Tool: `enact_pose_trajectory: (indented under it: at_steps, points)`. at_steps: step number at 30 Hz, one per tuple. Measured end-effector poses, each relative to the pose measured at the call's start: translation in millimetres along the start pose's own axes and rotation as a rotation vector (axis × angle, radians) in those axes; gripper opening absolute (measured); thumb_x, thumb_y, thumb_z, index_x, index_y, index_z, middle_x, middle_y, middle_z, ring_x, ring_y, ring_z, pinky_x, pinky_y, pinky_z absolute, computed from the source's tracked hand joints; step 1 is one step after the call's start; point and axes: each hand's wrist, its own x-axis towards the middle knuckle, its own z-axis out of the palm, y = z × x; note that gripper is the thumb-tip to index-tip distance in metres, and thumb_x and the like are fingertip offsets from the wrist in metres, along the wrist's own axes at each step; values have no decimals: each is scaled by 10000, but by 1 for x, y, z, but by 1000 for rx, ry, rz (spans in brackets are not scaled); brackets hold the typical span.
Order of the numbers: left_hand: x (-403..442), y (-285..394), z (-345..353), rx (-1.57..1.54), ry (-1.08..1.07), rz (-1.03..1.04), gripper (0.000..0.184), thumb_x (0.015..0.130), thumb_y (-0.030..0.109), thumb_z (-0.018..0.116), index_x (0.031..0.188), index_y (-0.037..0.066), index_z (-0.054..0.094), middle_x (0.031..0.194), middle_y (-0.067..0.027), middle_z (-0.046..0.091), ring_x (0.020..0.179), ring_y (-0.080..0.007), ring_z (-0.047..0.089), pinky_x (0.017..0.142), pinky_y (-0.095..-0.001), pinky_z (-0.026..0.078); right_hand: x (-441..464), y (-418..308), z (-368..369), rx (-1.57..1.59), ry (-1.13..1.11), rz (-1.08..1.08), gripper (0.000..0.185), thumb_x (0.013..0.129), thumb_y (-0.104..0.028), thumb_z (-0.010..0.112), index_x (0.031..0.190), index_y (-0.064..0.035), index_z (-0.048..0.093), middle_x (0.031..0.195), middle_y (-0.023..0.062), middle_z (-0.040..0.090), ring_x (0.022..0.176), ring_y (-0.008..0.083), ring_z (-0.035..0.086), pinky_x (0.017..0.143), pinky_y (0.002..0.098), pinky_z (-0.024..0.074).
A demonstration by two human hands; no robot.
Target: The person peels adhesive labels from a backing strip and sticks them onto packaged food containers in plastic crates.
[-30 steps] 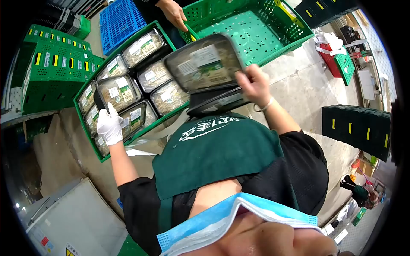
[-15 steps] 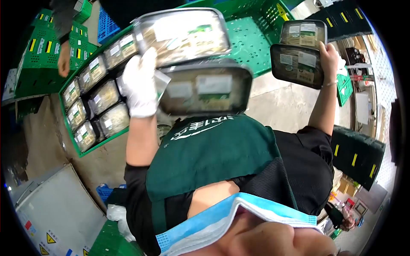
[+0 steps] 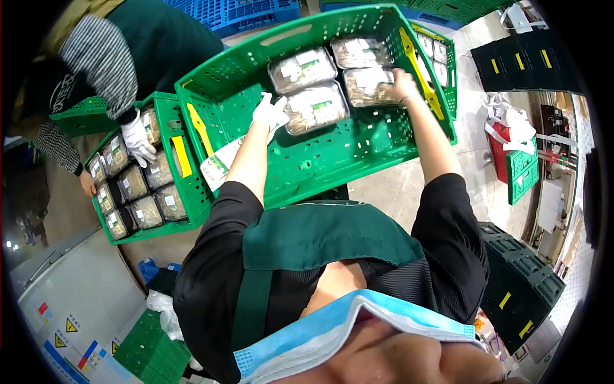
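Note:
Several clear-lidded black food trays with white and green labels lie in a large green crate [image 3: 307, 182]. My left hand [image 3: 272, 112], in a white glove, has its fingers apart at the left end of the lower-left food tray [image 3: 318, 109]. Above that one is another food tray [image 3: 303, 69]. My bare right hand [image 3: 401, 86] has its fingers at the right end of the lower-right food tray [image 3: 366, 87], gripping its edge. The upper-right food tray [image 3: 361, 52] lies just beyond it. Some fingertips are hidden.
A co-worker's gloved hand [image 3: 137, 137] reaches into a second green crate [image 3: 192, 208] holding several food trays, at the left. Another green crate [image 3: 451, 80] stands behind the right end. Dark stacked crates [image 3: 521, 275] stand at right, a white cabinet [image 3: 80, 301] at lower left.
The food trays that both hands held up are now down in the large crate, which sits nearer and more central in view. A co-worker has leaned in over the left crate.

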Motion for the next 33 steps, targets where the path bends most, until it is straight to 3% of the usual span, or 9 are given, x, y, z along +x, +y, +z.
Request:
enact_pose_trajectory:
  at_steps: [3,7,11,14,17,19,25,29,33]
  points:
    - [-16,4,15,-937,-142,-304,478,863,168,344,1314,173,186,1046,-115,523,781,-164,535,667,-307,437,-41,-34,21,-322,-220,-294,970,542,-451,702,1306,-213,155,1264,207,259,1096,399,325,891,444,330]
    - [1,-10,24,461,206,-94,587,801,179,493,1303,128,192,965,-131,549,730,-194,552,635,-335,444,-36,-47,40,-470,-96,-249,576,756,-160,495,1267,-252,246,1244,167,307,1081,347,365,820,423,389]
    - [-116,45,-35,-724,93,-30,309,761,155,569,1026,10,503,760,-49,540,616,-109,513,494,-221,435,-70,-92,38,-325,147,-701,512,678,-144,555,1164,-131,394,1168,173,397,1038,334,423,820,407,391]
    - [-235,59,-94,-616,84,43,191,782,116,543,950,27,530,683,-36,517,525,-107,485,447,-228,395,-85,-138,97,-524,-227,-912,482,679,-224,593,1120,-109,436,1081,170,470,981,315,481,784,416,415]
    - [-336,8,-139,-108,277,444,151,779,106,525,878,-5,553,761,-70,569,612,-132,530,532,-241,426,-72,-166,106,-336,-305,-791,522,642,-245,638,1103,-75,460,1047,178,501,951,313,503,781,403,419]
    - [-410,-44,-154,-730,254,223,146,773,87,515,840,-36,557,826,-106,590,715,-149,552,617,-247,436,-107,-210,46,-444,-478,-735,543,623,-267,663,1079,-38,478,1007,183,530,913,305,524,776,384,422]
    - [-555,-241,-187,-564,750,-112,102,809,105,502,798,33,573,562,6,476,472,-49,402,439,-183,301,-220,-318,9,529,87,-595,219,726,-185,599,837,-4,544,745,104,559,682,178,546,617,271,440]
    - [-565,-301,-169,-671,1239,-21,91,812,86,510,840,33,577,621,17,498,481,-22,370,441,-164,291,-389,-474,37,609,-230,-1094,157,737,-175,579,834,-51,579,769,110,586,681,172,572,636,278,452]
    - [-535,-330,-185,-582,1202,36,114,814,94,509,891,29,563,767,24,541,573,-17,399,505,-162,326,-480,-587,105,572,-702,-1529,258,710,-225,610,866,-26,556,809,111,589,699,211,578,646,303,459]
